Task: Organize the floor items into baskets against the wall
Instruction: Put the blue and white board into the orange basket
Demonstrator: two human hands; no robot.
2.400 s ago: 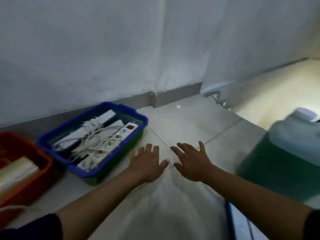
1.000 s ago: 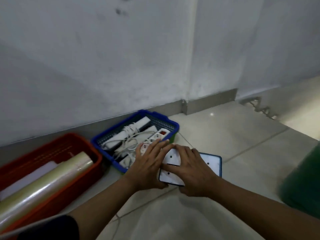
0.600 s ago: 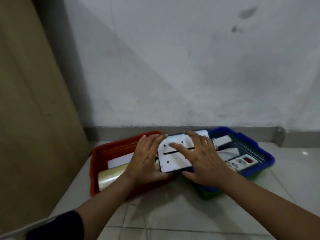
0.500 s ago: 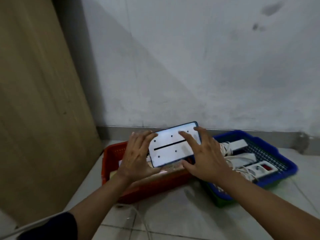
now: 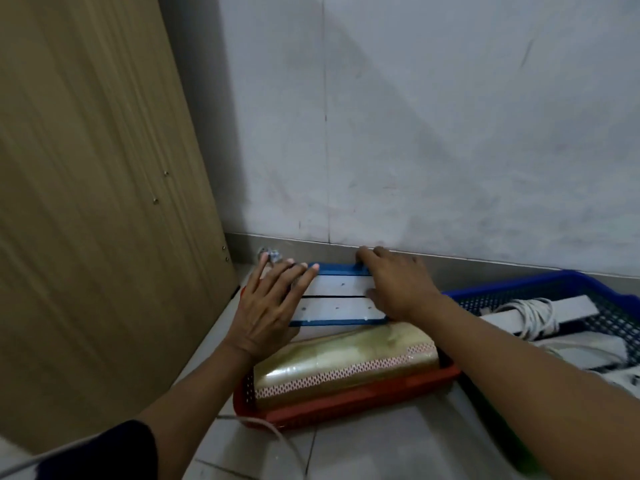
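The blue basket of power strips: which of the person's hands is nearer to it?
Right. The right hand rests on the white panel just beside the blue basket; the left hand lies at the panel's far end.

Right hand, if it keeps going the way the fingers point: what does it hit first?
Most likely the grey baseboard at the foot of the wall. The right hand already reaches the far edge of the white panel; the gap beyond looks small, but depth is unclear.

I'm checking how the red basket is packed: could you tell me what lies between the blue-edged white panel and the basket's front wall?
In the head view, a clear-wrapped roll lies between the panel and the front wall of the red basket.
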